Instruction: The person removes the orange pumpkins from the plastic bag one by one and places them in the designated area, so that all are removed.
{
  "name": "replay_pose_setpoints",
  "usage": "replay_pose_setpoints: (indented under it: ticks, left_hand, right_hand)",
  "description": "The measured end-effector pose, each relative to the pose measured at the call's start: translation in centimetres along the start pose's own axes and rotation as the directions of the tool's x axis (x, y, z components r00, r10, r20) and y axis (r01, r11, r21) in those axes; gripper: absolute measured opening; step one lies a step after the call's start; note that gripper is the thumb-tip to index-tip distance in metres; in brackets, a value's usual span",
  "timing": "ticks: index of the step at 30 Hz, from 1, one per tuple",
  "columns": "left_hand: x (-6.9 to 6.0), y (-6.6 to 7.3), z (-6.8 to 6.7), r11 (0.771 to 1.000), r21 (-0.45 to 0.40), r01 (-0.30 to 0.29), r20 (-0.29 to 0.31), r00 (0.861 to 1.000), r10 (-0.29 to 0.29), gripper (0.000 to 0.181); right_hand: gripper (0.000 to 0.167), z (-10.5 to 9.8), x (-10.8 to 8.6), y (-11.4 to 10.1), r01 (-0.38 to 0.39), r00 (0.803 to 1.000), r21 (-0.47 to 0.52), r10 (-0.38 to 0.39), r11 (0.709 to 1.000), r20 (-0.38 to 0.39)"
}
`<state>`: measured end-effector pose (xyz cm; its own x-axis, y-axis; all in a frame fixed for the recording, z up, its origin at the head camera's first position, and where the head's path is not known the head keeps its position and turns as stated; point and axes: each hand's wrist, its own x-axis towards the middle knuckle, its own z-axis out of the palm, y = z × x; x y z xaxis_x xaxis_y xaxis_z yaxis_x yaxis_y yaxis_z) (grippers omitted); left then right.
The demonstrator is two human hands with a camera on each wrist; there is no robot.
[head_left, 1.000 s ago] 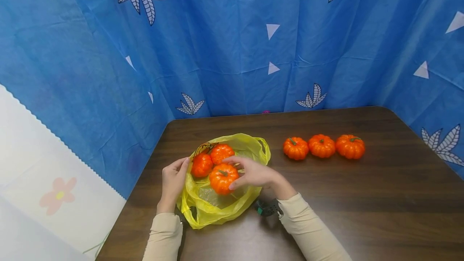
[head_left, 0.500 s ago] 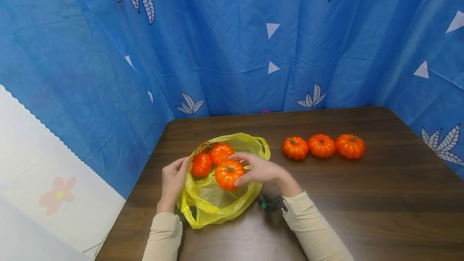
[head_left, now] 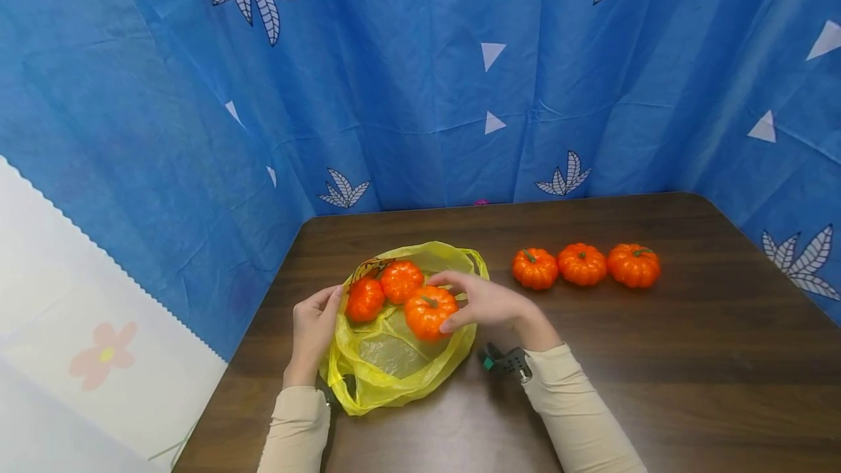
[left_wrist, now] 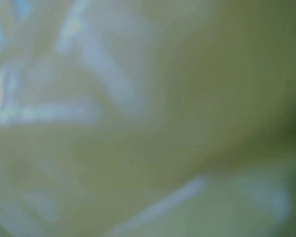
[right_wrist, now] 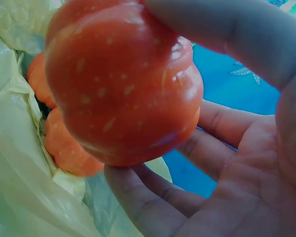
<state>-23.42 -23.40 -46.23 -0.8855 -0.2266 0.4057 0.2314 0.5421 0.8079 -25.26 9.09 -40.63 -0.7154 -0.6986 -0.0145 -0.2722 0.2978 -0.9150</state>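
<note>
A small orange pumpkin (head_left: 428,314) with a green stem is gripped by my right hand (head_left: 493,305), thumb on the near side and fingers on the far side. It hangs over the right part of an open yellow plastic bag (head_left: 388,393). Two more pumpkins, one (head_left: 365,301) at the left and another (head_left: 401,281) behind it, lie inside the bag. My left hand (head_left: 315,327) pinches the bag's left rim. In the right wrist view the held pumpkin (right_wrist: 123,84) fills the middle, with the bagged ones behind. Blurred yellow plastic (left_wrist: 138,148) covers the left wrist view.
Three pumpkins stand in a row at the back right of the dark wooden table (head_left: 657,371): a left one (head_left: 535,268), a middle one (head_left: 582,264) and a right one (head_left: 634,266). A blue curtain (head_left: 427,93) hangs behind the table.
My right hand has moved to the right and slightly away from me with the pumpkin, from the bag's middle toward its right side. The left hand and the other pumpkins stay in place.
</note>
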Motion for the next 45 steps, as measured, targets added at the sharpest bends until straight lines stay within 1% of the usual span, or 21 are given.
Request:
replay_pose_setpoints:
  ticks: [8, 18, 20, 24, 30, 33, 37, 41, 45]
  left_hand:
    - [0.0, 0.0, -0.1, 1.0, 0.003, 0.023, 0.01, 1.0, -0.024, 0.027]
    - [0.1, -0.1, -0.1, 1.0, 0.002, 0.024, 0.013, 1.0, -0.024, 0.027]
    - [0.1, -0.1, -0.1, 1.0, 0.0, 0.024, 0.014, 1.0, -0.024, 0.027]
    - [0.1, -0.2, -0.1, 1.0, -0.001, 0.019, 0.011, 1.0, -0.019, 0.027]
    - [0.1, -0.2, 0.0, 1.0, -0.012, 0.021, 0.018, 1.0, -0.021, 0.028]
    - [0.1, -0.2, 0.0, 1.0, -0.011, 0.023, 0.02, 1.0, -0.022, 0.028]
    - [0.1, -0.2, -0.1, 1.0, -0.001, 0.027, 0.02, 0.999, -0.027, 0.028]
    - [0.1, -0.1, 0.0, 1.0, 0.001, 0.024, 0.018, 1.0, -0.024, 0.027]
    - [0.1, -0.1, 0.0, 1.0, -0.005, 0.023, 0.015, 1.0, -0.023, 0.026]
  right_hand:
    - [0.072, -0.7, -0.5, 0.1, -0.043, 0.999, -0.002, 0.043, 0.999, -0.025]
    - [0.072, -1.9, -1.3, 0.7, -0.087, 0.995, 0.002, 0.087, 0.996, -0.052]
    - [0.073, -2.2, -1.4, 0.8, -0.089, 0.994, 0.004, 0.089, 0.996, -0.058]
    - [0.073, -2.7, -1.7, 1.0, -0.063, 0.996, 0.034, 0.065, 0.997, -0.055]
    - [0.073, -3.0, -2.2, 1.4, -0.03, 0.998, 0.107, 0.036, 0.994, -0.055]
    - [0.074, -3.2, -2.4, 1.6, -0.026, 0.997, 0.089, 0.032, 0.996, -0.071]
    - [0.072, -3.5, -2.6, 2.0, -0.042, 0.995, 0.058, 0.047, 0.997, -0.087]
    - [0.067, -3.8, -2.9, 2.3, -0.043, 0.996, 0.069, 0.048, 0.997, -0.077]
    - [0.064, -4.1, -3.2, 2.6, -0.049, 0.996, 0.107, 0.056, 0.993, -0.067]
